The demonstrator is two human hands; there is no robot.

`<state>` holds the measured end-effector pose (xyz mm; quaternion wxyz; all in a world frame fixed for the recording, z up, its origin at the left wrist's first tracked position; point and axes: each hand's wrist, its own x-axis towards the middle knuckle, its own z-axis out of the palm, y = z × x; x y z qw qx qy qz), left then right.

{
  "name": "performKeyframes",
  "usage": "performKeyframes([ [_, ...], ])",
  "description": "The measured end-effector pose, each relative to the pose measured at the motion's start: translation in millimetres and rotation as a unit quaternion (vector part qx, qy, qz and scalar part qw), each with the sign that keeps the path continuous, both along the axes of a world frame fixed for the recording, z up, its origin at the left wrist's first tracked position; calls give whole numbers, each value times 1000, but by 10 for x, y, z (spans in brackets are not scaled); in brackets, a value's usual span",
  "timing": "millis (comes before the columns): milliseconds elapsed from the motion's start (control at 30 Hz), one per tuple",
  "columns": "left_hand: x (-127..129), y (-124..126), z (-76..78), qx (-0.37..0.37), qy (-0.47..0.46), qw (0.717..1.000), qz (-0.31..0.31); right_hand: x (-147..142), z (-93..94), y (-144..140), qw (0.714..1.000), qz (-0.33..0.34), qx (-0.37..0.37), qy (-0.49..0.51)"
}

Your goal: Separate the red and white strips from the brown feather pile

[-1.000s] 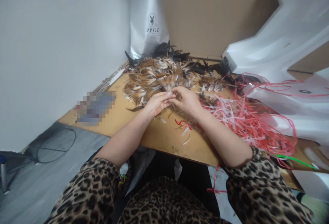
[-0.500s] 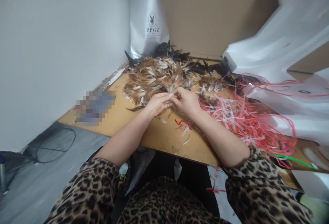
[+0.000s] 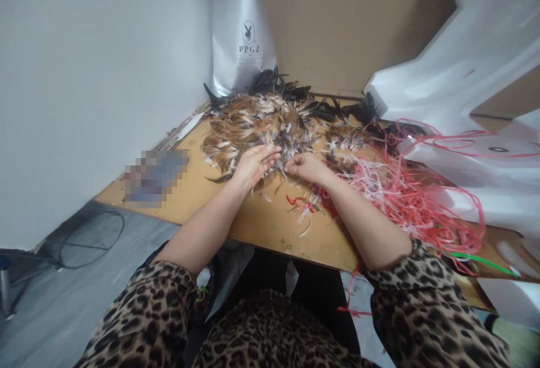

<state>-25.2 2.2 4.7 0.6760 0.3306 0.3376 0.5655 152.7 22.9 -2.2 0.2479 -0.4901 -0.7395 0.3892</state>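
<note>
A heap of brown, white and dark feathers (image 3: 257, 123) lies on the table in front of me. My left hand (image 3: 255, 165) is at its near edge, palm turned partly up. Its thumb lies against the forefinger and the other fingers are loosely bent; anything in that pinch blends into the feathers behind. Just to the right, my right hand (image 3: 307, 167) is closed in a pinch, fingertips pointing left. A small pale feather (image 3: 280, 172) shows at those fingertips. The two hands are a little apart.
A tangle of pink, red and white ribbon strips (image 3: 392, 193) spreads on the right of the wooden table (image 3: 270, 230). A silvery-white bag (image 3: 238, 47) stands at the back. White sheeting (image 3: 459, 81) is at the right. Loose red and white scraps (image 3: 301, 207) lie near the front edge.
My hands have come apart: the fingertips were together and now a small gap lies between them. My left fingers have loosened and spread somewhat.
</note>
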Motion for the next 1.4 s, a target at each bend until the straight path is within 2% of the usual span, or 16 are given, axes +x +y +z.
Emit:
performKeyframes([
  [167, 2, -9, -10, 14, -6, 1000, -14, -130, -23, -91, 999, -10, -37, -4],
  [300, 0, -11, -5, 9, -4, 1000, -5, -143, 51, -113, 992, -27, -98, 73],
  [367, 3, -7, -4, 4, -9, 1000, 1, -96, 108, -90, 975, -32, -147, 162],
  [467, 17, 0, -16, -5, -6, 1000, 2, -23, 201, -59, 929, -32, -203, 307],
  [567, 34, 0, -41, -21, 8, 1000, -17, -20, 263, -71, 899, -34, -225, 374],
  [667, 47, -15, -63, -30, 19, 998, -51, -84, 271, -105, 897, -53, -211, 386],
  [867, 66, -56, -77, -20, 41, 994, -99, -177, 235, -131, 913, -98, -124, 377],
  [1033, 72, -49, -98, -17, 42, 994, -101, -201, 246, -149, 918, -115, -93, 368],
  [1267, 88, -65, -82, -2, 74, 993, -97, -225, 225, -172, 924, -98, -76, 361],
  [1400, 91, -69, -58, 15, 105, 991, -84, -206, 227, -134, 917, -106, -100, 372],
])
